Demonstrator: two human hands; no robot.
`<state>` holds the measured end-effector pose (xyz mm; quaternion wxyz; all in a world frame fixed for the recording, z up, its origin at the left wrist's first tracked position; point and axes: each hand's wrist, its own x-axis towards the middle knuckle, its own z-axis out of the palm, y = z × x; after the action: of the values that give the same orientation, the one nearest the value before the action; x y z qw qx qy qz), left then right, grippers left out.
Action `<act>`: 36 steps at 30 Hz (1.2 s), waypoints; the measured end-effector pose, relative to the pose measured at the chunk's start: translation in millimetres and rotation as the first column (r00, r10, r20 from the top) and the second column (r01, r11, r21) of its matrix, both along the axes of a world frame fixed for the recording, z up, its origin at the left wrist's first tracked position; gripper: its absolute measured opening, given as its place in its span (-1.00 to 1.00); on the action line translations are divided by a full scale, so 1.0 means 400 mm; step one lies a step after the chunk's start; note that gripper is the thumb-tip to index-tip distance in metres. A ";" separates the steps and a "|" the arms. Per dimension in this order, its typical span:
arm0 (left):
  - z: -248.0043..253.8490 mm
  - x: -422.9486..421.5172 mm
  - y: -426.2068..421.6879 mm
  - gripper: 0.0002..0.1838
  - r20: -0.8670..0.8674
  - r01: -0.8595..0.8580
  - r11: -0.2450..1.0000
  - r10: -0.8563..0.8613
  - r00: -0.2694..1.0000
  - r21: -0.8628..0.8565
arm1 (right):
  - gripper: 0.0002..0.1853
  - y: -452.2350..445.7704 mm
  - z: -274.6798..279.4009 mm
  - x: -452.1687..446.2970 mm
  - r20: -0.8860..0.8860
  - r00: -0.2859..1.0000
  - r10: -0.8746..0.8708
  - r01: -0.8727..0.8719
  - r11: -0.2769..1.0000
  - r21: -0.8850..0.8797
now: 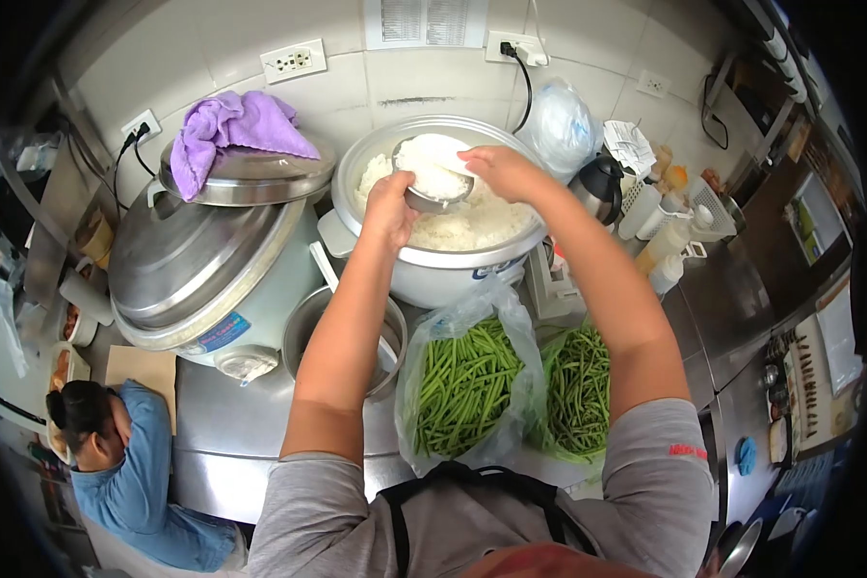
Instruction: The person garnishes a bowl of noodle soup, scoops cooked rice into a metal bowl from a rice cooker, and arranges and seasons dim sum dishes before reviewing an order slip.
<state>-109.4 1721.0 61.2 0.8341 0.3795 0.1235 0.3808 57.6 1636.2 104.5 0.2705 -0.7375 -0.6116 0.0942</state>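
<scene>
My left hand (391, 208) is closed on the rim of a small metal bowl (432, 204), heaped with white rice. Closed round a white rice paddle (451, 156), my right hand (499, 173) is at the bowl's right side. The paddle's blade lies against the rice and blends with it, so its outline is partly unclear. Both hands are above a large open rice cooker (462, 260), which holds loose cooked rice (477, 223).
Left stands a lidded rice cooker (202, 260), with a purple cloth (226, 135) on another lid. Nearer are a metal pot (303, 323) and bags of green beans (467, 385) and darker beans (578, 390). Bottles (665, 241) stand right; a person (140, 462) leans at left.
</scene>
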 end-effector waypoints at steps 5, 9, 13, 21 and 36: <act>-0.017 -0.023 0.024 -0.67 0.099 -0.136 0.988 0.143 0.985 -0.076 | -0.53 -0.184 0.078 -0.031 0.212 0.956 -0.201 0.201 0.979 0.024; 0.027 -0.127 0.034 -0.60 0.242 -0.208 0.977 0.213 0.947 -0.047 | -0.48 -0.287 0.018 -0.204 0.101 0.994 -0.028 0.030 0.999 -0.020; 0.094 -0.261 -0.039 -0.50 0.213 -0.185 0.981 0.169 0.962 0.058 | -0.51 -0.283 -0.092 -0.436 0.448 0.855 0.262 -0.175 0.958 -0.225; 0.062 -0.435 -0.145 -0.49 0.220 0.031 0.999 -0.040 0.975 0.041 | -0.69 -0.103 -0.317 -0.681 0.669 0.742 -0.043 0.188 0.971 -0.147; -0.072 -0.400 -0.471 -0.39 -0.046 0.733 0.676 -0.736 0.675 -0.069 | -0.15 -0.797 -0.270 -0.616 -0.969 -0.127 0.209 0.368 0.918 0.150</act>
<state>-269.2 1532.6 32.3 0.9201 0.3916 -0.0016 -0.0027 -188.8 1317.5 -3.5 0.7766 -0.3815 -0.1559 0.4765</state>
